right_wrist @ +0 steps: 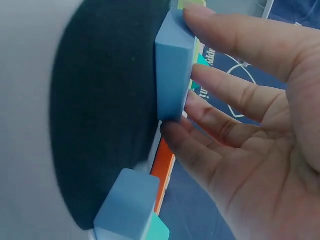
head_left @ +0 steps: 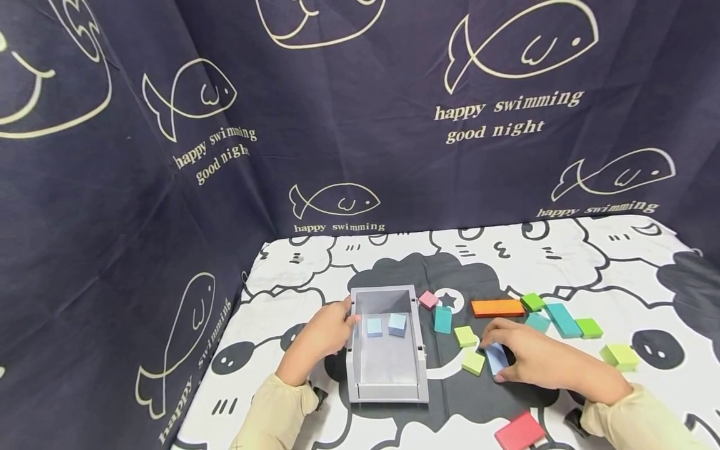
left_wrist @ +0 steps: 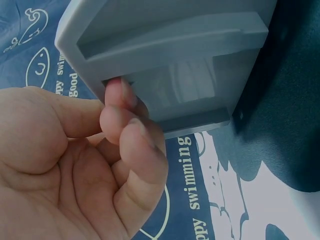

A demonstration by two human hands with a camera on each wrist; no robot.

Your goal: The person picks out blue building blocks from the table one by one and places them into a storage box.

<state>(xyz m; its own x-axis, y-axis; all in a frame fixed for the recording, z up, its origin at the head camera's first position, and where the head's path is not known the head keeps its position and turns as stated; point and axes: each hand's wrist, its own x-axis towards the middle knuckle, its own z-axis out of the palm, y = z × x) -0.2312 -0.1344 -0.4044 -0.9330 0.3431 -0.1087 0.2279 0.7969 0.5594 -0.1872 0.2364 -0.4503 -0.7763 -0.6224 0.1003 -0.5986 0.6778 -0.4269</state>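
A grey plastic box (head_left: 388, 369) lies in the middle of the cloth, with two small light blue blocks inside, one (head_left: 374, 327) left of the other (head_left: 397, 324). My left hand (head_left: 325, 332) grips the box's left wall, its thumb and fingers curled at the rim in the left wrist view. To the right of the box, my right hand (head_left: 537, 355) holds a light blue rectangular block (head_left: 496, 359) between thumb and fingers. In the right wrist view the fingertips press along the sides of that block (right_wrist: 172, 75), which is at or just above the cloth; I cannot tell which.
Yellow-green blocks (head_left: 465, 336), a pink block (head_left: 429, 300) and a teal block (head_left: 442, 319) lie between box and right hand. Beyond that hand are an orange block (head_left: 497, 308) and several green and teal blocks (head_left: 564, 320). A red block (head_left: 520, 431) is near the front.
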